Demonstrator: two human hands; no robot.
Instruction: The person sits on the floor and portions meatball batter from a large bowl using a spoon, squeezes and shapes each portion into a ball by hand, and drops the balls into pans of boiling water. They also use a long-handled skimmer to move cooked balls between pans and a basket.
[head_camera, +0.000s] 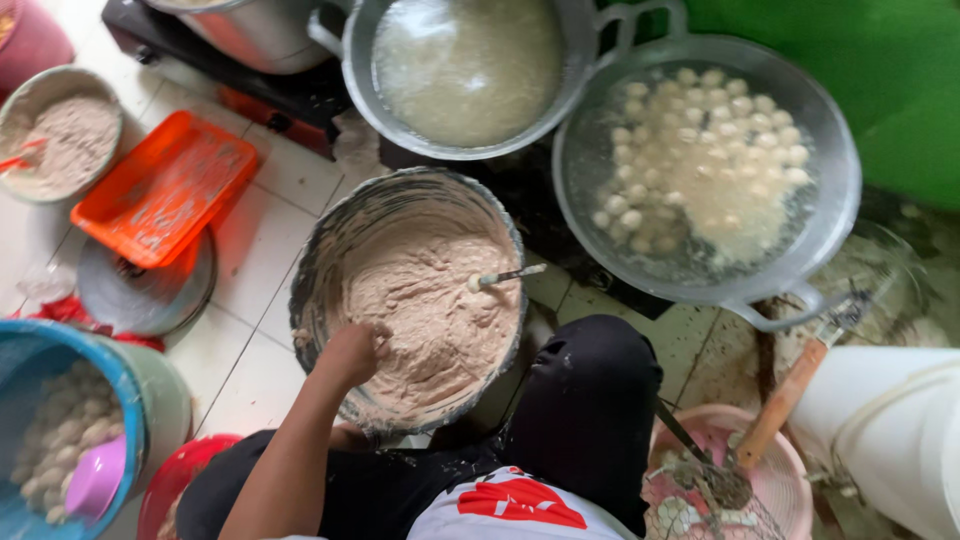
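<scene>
A large metal bowl (330, 240) full of pale brown meat paste (430, 310) stands on the tiled floor in front of me. My left hand (355, 350) is down in the paste at the bowl's near left side, its fingers closed in a fist around a lump of it. A metal spoon (505, 275) lies on the paste at the right, its handle pointing over the rim. To the right of the bowl is my black-clad knee (590, 400). No part of my right hand shows.
A wide pan (830, 150) of water with several pale balls sits at upper right, a pot of cloudy liquid (465, 70) behind the bowl. At left are an orange tray (165, 185), a smaller paste bowl (60, 130) and a blue bucket (125, 385) of balls. A pink basin (790, 480) holds a wire skimmer.
</scene>
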